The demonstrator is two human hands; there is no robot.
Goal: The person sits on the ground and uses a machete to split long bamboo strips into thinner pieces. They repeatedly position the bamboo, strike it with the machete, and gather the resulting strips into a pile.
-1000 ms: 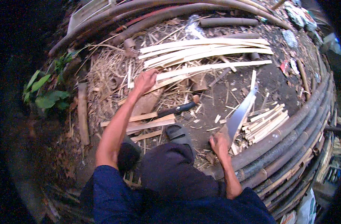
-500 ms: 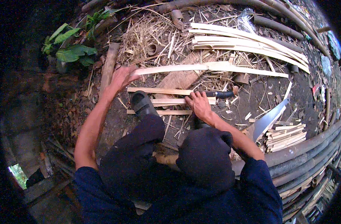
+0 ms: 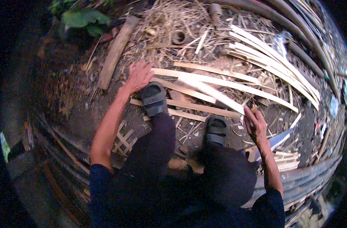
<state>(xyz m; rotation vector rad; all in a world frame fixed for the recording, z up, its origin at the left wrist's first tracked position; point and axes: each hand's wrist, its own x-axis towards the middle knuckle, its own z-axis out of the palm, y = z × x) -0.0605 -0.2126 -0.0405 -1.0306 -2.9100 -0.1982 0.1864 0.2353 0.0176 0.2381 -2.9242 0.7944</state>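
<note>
My left hand (image 3: 140, 76) is at the near-left end of a long pale bamboo strip (image 3: 226, 84), its fingers closed about that end. The strip runs right across the ground. Between thumb and fingers, my right hand (image 3: 256, 121) pinches the right end of a shorter bamboo strip (image 3: 215, 93), smeared by motion, slanting over the long one. Other short strips lie between and around my feet: one strip (image 3: 204, 108) passes just beyond the right sandal (image 3: 216, 130). Beside the left sandal (image 3: 153, 99) another strip (image 3: 188, 91) slants away. A further strip (image 3: 215, 72) lies beyond the long one.
Several long strips (image 3: 274, 64) lie fanned at the far right. A handsaw (image 3: 278, 140) rests beside a stack of short strips (image 3: 287, 161) at right. Shavings (image 3: 169, 22) cover the far ground. A log (image 3: 118, 53) lies at far left, bamboo poles (image 3: 306, 174) at lower right.
My right hand has moved right and lifted a short strip it was resting near. My left hand stays at the long strip's end. The whole view has shifted and tilted.
</note>
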